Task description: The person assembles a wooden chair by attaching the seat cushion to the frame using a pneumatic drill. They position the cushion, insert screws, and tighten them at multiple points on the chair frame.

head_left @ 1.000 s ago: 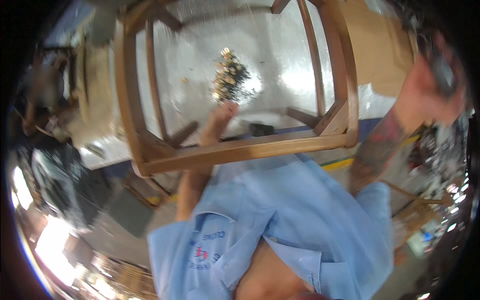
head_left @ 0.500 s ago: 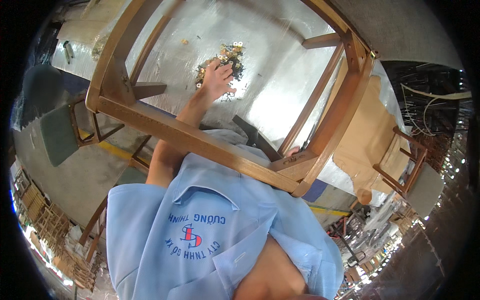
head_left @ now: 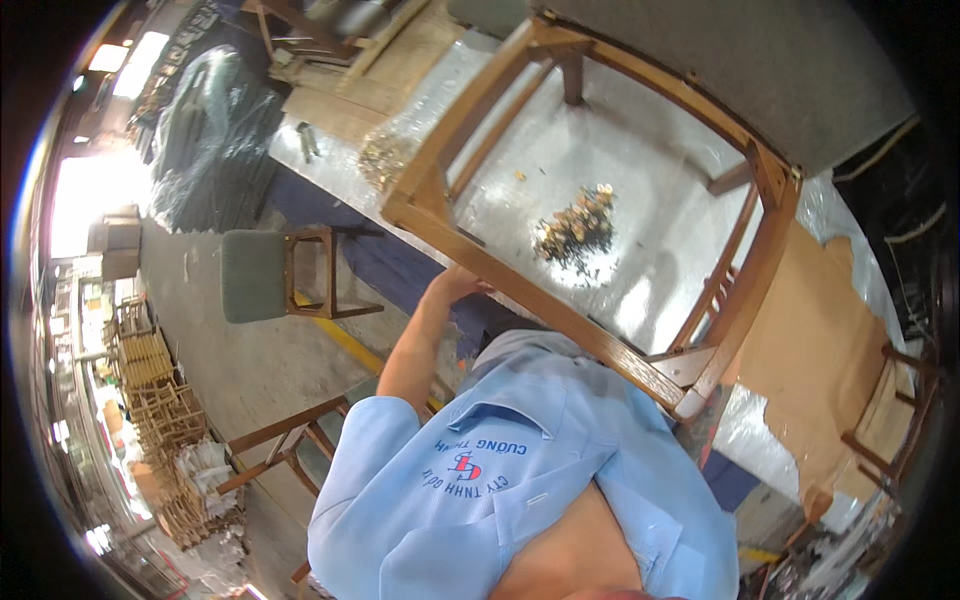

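A brown wooden chair frame [head_left: 560,300], open in the middle, is tilted up in front of me above the plastic-covered table. My left hand [head_left: 462,283] is at its near rail, left of the middle, with the fingers closed against the rail's underside and partly hidden by it. On the right side rail, the fingers of my right hand [head_left: 718,292] show in part, wrapped round the wood; the rest of that hand is behind the frame. Through the frame's opening I see a pile of small screws and metal fittings [head_left: 578,232] on the table.
Brown cardboard [head_left: 810,340] covers the table's right part. A green-seated chair [head_left: 265,275] stands on the floor at left, another wooden chair [head_left: 290,450] is nearer to me. A plastic-wrapped stack [head_left: 215,140] is at the far left. A grey surface [head_left: 770,70] lies behind the frame.
My left hand has left the pile of fittings and moved back to the near rail of the chair frame. The view has swung left, so the frame appears farther right.
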Demonstrator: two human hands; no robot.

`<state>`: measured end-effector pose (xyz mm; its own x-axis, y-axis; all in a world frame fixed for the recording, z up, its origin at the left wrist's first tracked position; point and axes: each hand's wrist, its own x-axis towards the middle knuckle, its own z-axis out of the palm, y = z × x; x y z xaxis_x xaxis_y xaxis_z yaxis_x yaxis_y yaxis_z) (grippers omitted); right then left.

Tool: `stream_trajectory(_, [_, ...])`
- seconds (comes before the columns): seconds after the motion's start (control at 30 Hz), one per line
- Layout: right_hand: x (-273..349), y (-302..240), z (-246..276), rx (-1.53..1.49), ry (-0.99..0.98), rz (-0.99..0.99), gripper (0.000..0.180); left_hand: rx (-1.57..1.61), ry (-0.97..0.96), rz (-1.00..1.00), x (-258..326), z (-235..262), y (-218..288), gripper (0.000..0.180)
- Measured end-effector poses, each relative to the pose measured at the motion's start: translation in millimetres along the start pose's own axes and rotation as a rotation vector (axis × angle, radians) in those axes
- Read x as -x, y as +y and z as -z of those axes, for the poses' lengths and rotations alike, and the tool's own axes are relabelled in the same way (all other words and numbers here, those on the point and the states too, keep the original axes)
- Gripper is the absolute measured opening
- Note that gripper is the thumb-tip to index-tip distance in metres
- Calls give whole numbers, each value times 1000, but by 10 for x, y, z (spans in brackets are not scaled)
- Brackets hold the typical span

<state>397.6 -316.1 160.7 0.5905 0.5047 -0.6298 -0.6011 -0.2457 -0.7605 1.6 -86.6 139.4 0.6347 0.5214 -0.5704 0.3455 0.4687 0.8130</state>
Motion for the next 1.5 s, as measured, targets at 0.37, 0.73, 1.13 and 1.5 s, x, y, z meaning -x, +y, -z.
stream_trajectory(0.37, [-76, 150, -182, 55, 36, 148, 39, -92, 146, -77, -254, 354, 1927, 40])
stream_trajectory(0.73, [186, 124, -1298, 20, -84, 176, 47, -122, 172, -281, 251, 1339, 2071, 47])
stream_trajectory(1.13, [-20, 786, -4280, -278, -363, 63, 35, -557, 520, -604, 583, 4834, 2620, 31])
stream_trajectory(1.5, [23, 775, -5998, 49, -480, 444, 31, 641, 1069, -696, 839, 4017, 1068, 32])
